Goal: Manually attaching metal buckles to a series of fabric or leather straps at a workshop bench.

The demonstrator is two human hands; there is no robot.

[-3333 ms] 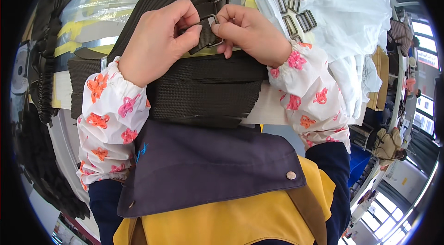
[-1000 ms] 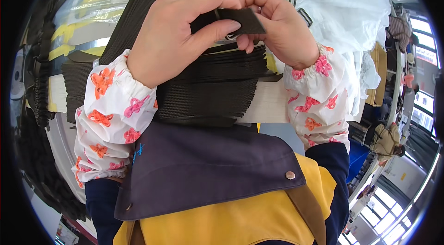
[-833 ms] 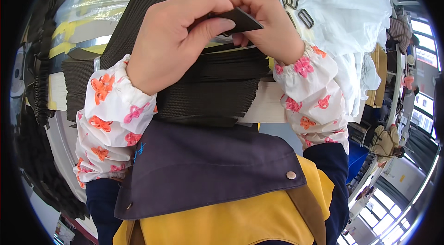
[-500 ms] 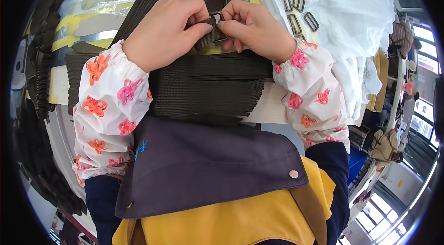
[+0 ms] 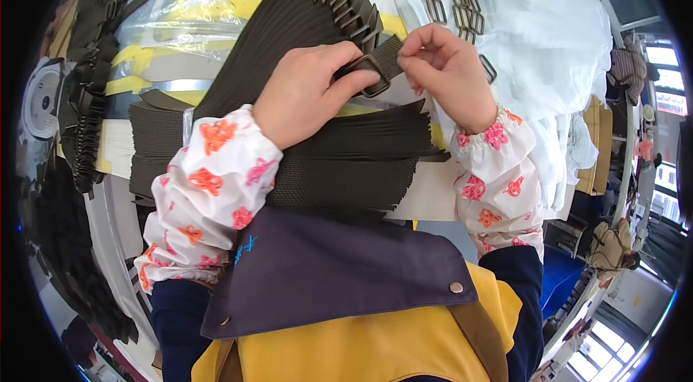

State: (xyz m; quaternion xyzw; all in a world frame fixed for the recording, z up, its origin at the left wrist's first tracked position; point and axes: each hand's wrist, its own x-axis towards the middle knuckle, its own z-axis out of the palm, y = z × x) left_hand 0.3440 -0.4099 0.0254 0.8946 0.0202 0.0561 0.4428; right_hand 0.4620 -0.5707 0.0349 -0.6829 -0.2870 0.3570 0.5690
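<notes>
A dark webbing strap runs through a metal slider buckle (image 5: 382, 80), and its end piece (image 5: 390, 55) sticks out toward the upper right. My left hand (image 5: 307, 90) pinches the buckle and strap between thumb and fingers. On the other side, my right hand (image 5: 444, 72) has its thumb and forefinger closed on the tip of the strap end. Behind the left hand fans a stack of dark webbing straps (image 5: 253, 50), with several slider buckles (image 5: 339, 3) along its upper edge. Below both hands lie layered cut webbing pieces (image 5: 339, 176).
Loose slider buckles (image 5: 462, 7) lie on white sheeting (image 5: 541, 43) at the upper right. Clear plastic with yellow tape (image 5: 209, 10) covers the table's far left. More dark straps (image 5: 86, 115) hang along the left edge. A cardboard piece (image 5: 593, 144) stands at the right.
The strap end now protrudes through the buckle, drawn out to the right by my right hand. Both hands appear lower and farther right in the picture, as the whole view has shifted.
</notes>
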